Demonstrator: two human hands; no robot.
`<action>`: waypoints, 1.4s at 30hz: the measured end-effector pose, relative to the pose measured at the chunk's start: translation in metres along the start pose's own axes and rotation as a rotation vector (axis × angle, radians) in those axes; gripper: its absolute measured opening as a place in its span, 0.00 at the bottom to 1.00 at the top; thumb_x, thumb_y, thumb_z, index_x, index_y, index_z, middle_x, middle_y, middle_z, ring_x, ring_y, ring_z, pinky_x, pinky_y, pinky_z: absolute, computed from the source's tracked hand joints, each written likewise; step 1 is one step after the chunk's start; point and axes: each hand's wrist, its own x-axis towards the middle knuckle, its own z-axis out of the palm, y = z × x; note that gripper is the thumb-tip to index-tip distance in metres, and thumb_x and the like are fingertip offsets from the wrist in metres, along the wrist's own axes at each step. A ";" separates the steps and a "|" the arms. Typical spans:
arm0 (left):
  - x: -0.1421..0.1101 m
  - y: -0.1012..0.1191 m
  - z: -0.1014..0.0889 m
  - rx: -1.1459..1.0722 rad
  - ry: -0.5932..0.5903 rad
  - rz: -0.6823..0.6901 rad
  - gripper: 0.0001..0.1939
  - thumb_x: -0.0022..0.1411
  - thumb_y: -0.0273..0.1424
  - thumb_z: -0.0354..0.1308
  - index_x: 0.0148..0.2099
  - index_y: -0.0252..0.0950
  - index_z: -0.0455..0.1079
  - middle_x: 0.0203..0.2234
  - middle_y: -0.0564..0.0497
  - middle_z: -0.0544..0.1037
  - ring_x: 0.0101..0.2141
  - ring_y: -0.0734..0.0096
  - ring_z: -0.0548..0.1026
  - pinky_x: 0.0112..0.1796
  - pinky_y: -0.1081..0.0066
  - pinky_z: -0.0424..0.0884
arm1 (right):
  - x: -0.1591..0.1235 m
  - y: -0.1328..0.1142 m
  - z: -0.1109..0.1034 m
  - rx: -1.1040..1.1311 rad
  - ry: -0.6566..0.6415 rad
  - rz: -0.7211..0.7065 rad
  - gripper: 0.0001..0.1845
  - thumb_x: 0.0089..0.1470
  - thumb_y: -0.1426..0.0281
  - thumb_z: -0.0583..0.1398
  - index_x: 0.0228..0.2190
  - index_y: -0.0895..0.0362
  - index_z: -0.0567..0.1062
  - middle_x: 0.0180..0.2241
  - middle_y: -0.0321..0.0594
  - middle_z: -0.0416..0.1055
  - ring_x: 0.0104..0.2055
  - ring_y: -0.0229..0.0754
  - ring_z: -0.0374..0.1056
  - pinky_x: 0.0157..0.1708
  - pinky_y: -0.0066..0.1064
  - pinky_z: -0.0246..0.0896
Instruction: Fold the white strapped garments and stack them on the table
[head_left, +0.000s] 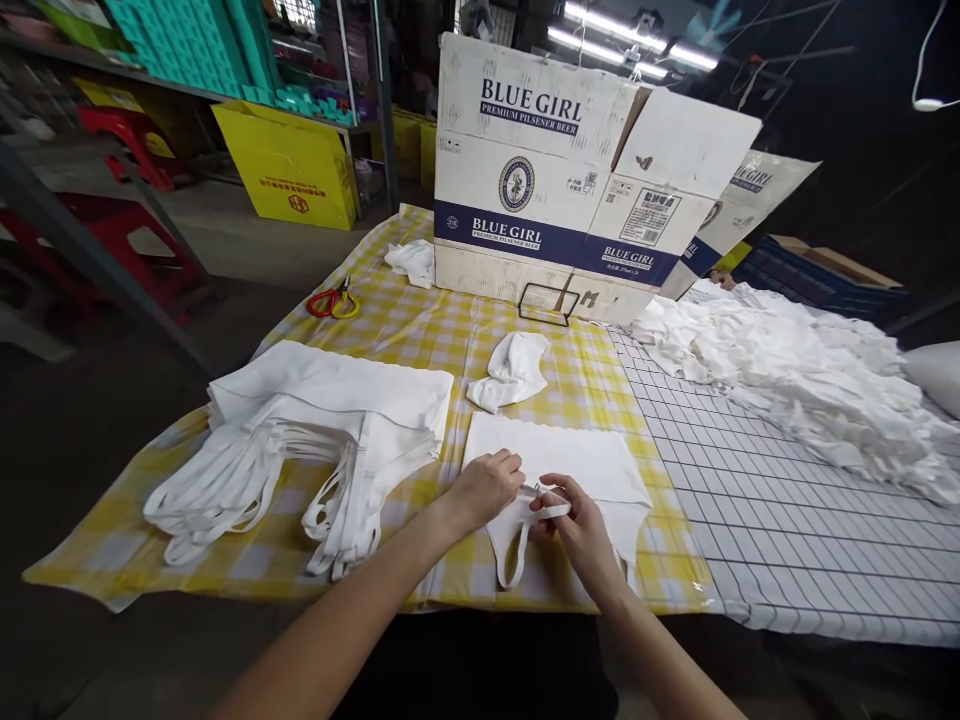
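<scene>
Our right hand [583, 525] pinches a strap [553, 512] of the white garment [562, 450]; whether our left hand [486, 490] beside it grips, we cannot tell. Left of both lies a garment stack [337, 385].

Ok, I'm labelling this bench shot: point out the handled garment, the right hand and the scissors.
Handled garment [562, 452]: head view, on its white panel.
Right hand [583, 525]: head view, on its back.
Scissors [331, 293]: head view, on the red handle.

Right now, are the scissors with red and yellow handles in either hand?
No: the scissors lie on the yellow checked cloth, while the left hand and right hand are at a white fabric garment.
</scene>
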 end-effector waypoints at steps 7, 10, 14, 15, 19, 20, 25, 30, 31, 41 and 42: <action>0.005 -0.004 0.005 -0.254 0.101 -0.157 0.04 0.57 0.26 0.56 0.33 0.37 0.72 0.32 0.51 0.69 0.39 0.68 0.65 0.41 0.69 0.63 | 0.022 -0.001 -0.003 -0.446 0.083 -0.204 0.07 0.52 0.69 0.54 0.31 0.55 0.72 0.27 0.37 0.70 0.25 0.39 0.64 0.27 0.29 0.58; 0.007 -0.006 0.004 -0.325 0.118 -0.193 0.04 0.57 0.28 0.56 0.33 0.37 0.73 0.31 0.51 0.69 0.38 0.68 0.65 0.40 0.69 0.63 | 0.032 -0.006 0.000 -0.553 0.065 -0.329 0.07 0.51 0.70 0.54 0.28 0.56 0.73 0.27 0.38 0.68 0.28 0.39 0.64 0.29 0.29 0.56; 0.008 -0.007 0.006 -0.355 0.106 -0.215 0.05 0.56 0.28 0.56 0.31 0.36 0.73 0.31 0.50 0.70 0.38 0.67 0.64 0.39 0.69 0.63 | 0.042 -0.007 0.002 -0.567 0.025 -0.357 0.09 0.51 0.71 0.53 0.27 0.56 0.73 0.26 0.38 0.68 0.28 0.39 0.64 0.29 0.28 0.57; 0.009 -0.008 0.007 -0.358 0.105 -0.222 0.05 0.56 0.28 0.56 0.31 0.36 0.73 0.31 0.50 0.70 0.38 0.67 0.64 0.39 0.69 0.63 | 0.044 -0.006 0.002 -0.568 0.012 -0.354 0.09 0.50 0.71 0.52 0.27 0.56 0.72 0.26 0.37 0.68 0.28 0.39 0.64 0.29 0.28 0.57; 0.012 -0.011 0.014 -0.370 0.102 -0.222 0.04 0.55 0.29 0.57 0.31 0.37 0.73 0.30 0.51 0.70 0.37 0.68 0.64 0.37 0.71 0.63 | 0.049 -0.005 -0.002 -0.585 -0.083 -0.320 0.07 0.48 0.71 0.54 0.26 0.56 0.72 0.26 0.36 0.68 0.29 0.39 0.64 0.30 0.27 0.57; 0.012 -0.012 0.016 -0.374 0.099 -0.219 0.04 0.55 0.29 0.57 0.31 0.37 0.73 0.29 0.51 0.70 0.36 0.68 0.64 0.37 0.71 0.63 | 0.051 -0.005 -0.003 -0.598 -0.096 -0.315 0.06 0.47 0.71 0.54 0.26 0.56 0.72 0.26 0.36 0.68 0.28 0.39 0.64 0.29 0.27 0.57; 0.016 -0.016 0.018 -0.389 0.087 -0.211 0.06 0.55 0.32 0.57 0.29 0.37 0.73 0.28 0.50 0.70 0.37 0.67 0.64 0.36 0.71 0.62 | 0.056 -0.010 -0.004 -0.690 -0.105 -0.327 0.07 0.46 0.73 0.54 0.25 0.56 0.72 0.25 0.36 0.68 0.28 0.38 0.63 0.29 0.27 0.55; 0.016 -0.017 0.015 -0.410 0.076 -0.202 0.08 0.56 0.33 0.56 0.29 0.36 0.73 0.28 0.50 0.70 0.37 0.67 0.65 0.35 0.72 0.62 | 0.059 -0.014 -0.006 -0.694 -0.141 -0.344 0.08 0.48 0.73 0.53 0.25 0.56 0.72 0.26 0.36 0.68 0.29 0.38 0.64 0.30 0.27 0.56; 0.016 -0.017 0.015 -0.413 0.072 -0.202 0.08 0.56 0.33 0.56 0.29 0.36 0.73 0.28 0.50 0.70 0.37 0.67 0.65 0.35 0.72 0.62 | 0.059 -0.015 -0.007 -0.687 -0.161 -0.344 0.08 0.49 0.73 0.53 0.26 0.56 0.72 0.27 0.36 0.68 0.29 0.38 0.64 0.30 0.27 0.56; 0.015 -0.017 0.010 -0.448 0.062 -0.205 0.09 0.56 0.33 0.56 0.27 0.35 0.72 0.27 0.50 0.70 0.36 0.67 0.66 0.34 0.73 0.62 | 0.059 -0.011 -0.006 -0.792 -0.130 -0.436 0.10 0.44 0.77 0.53 0.26 0.56 0.72 0.25 0.35 0.65 0.27 0.38 0.62 0.27 0.27 0.55; 0.014 -0.017 0.009 -0.452 0.064 -0.203 0.08 0.56 0.32 0.56 0.27 0.35 0.72 0.27 0.51 0.70 0.36 0.67 0.66 0.34 0.73 0.62 | 0.059 -0.011 -0.006 -0.799 -0.125 -0.441 0.11 0.44 0.78 0.52 0.26 0.56 0.72 0.25 0.35 0.65 0.27 0.37 0.62 0.27 0.26 0.55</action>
